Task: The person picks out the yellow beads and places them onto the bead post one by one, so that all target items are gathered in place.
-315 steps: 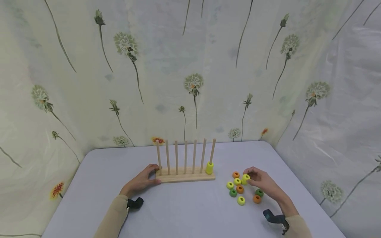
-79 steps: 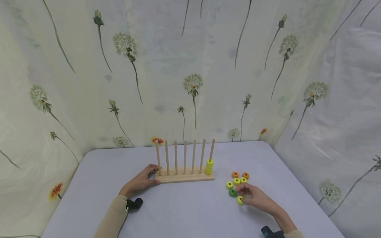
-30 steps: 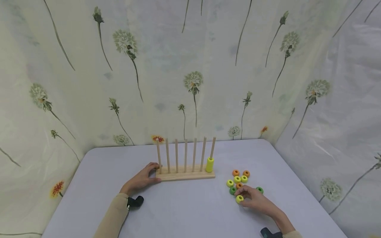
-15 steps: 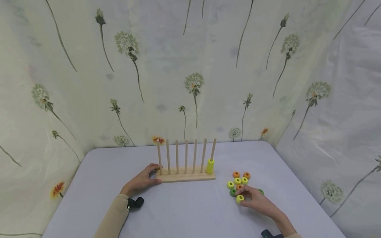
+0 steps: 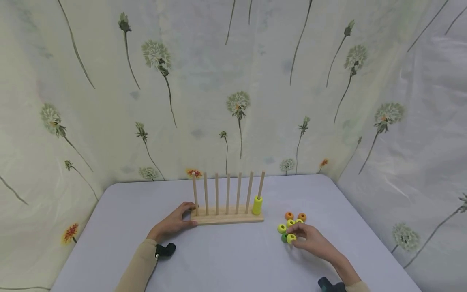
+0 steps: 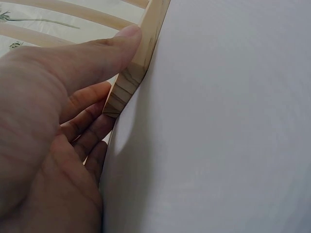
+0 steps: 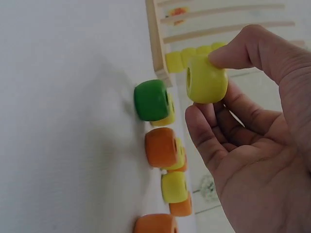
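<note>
Yellow bead [image 7: 210,81]: you pinched it in your right hand [image 5: 314,244], toward the right edge of the table [image 5: 226,263]. Wooden rack [image 5: 228,219]: your left hand [image 5: 173,224] gripped its left end. Leaving the bead's hole [image 7: 189,77] uncovered seemed wise.

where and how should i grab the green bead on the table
Probably pinch the green bead by its rounded sides, coming from above and the person's side: its hole faces up, and a yellow bead sits just behind it.
</note>
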Action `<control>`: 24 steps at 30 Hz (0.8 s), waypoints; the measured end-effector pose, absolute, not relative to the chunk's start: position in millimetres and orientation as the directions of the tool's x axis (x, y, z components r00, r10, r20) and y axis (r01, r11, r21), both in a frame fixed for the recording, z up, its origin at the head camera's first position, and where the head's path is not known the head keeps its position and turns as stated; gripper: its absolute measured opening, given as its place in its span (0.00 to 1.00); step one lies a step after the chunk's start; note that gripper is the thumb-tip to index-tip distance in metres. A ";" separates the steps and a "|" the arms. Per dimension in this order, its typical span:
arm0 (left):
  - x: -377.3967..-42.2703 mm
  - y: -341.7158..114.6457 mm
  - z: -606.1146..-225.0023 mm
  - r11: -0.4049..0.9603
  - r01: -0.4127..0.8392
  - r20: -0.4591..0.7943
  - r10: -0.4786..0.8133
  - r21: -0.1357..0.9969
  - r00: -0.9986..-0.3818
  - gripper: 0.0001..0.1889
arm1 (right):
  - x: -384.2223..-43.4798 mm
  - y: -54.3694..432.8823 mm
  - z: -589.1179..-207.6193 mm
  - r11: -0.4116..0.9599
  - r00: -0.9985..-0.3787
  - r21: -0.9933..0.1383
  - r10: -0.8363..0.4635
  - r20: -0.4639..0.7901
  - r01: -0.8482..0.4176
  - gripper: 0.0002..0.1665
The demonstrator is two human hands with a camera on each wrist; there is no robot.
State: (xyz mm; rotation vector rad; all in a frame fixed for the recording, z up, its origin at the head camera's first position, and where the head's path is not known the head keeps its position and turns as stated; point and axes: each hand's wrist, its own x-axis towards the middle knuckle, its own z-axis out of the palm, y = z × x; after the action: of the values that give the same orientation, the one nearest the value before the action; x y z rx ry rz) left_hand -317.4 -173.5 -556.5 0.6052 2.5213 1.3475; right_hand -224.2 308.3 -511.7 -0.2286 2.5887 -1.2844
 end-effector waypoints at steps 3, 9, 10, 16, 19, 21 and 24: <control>-316.6 -173.2 -556.4 0.492 0.258 0.005 0.458 0.831 -0.889 0.37 | -227.1 306.7 -507.4 0.607 -0.960 -0.793 -0.249 -0.130 -0.051 0.23; -316.9 -173.1 -557.5 0.506 0.268 0.010 0.456 0.819 -0.890 0.36 | -231.0 304.3 -499.0 0.593 -0.965 -0.799 -0.254 -0.066 -0.101 0.22; -317.1 -173.3 -557.6 0.508 0.270 0.011 0.455 0.818 -0.890 0.36 | -231.8 304.2 -498.5 0.592 -0.966 -0.799 -0.252 -0.058 -0.106 0.22; -318.3 -173.8 -558.0 0.512 0.279 0.015 0.460 0.812 -0.888 0.36 | -238.4 302.8 -491.1 0.583 -0.970 -0.802 -0.241 -0.020 -0.128 0.22; -319.4 -174.2 -559.1 0.517 0.284 0.017 0.462 0.808 -0.887 0.37 | -243.5 300.2 -484.2 0.591 -0.973 -0.795 -0.231 -0.002 -0.139 0.21; -320.1 -174.5 -559.6 0.521 0.284 0.015 0.461 0.805 -0.887 0.37 | -246.8 298.3 -479.4 0.595 -0.973 -0.790 -0.229 0.008 -0.146 0.20; -320.5 -174.7 -559.8 0.518 0.266 0.000 0.457 0.813 -0.890 0.37 | -250.8 295.2 -471.4 0.600 -0.973 -0.783 -0.227 0.033 -0.166 0.19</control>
State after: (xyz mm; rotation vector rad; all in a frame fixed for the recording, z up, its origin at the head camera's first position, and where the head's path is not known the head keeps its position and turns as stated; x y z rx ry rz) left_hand -320.5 -174.7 -559.8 0.6155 2.5450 1.3074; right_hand -250.8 295.2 -471.4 -0.3377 2.7468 -1.3331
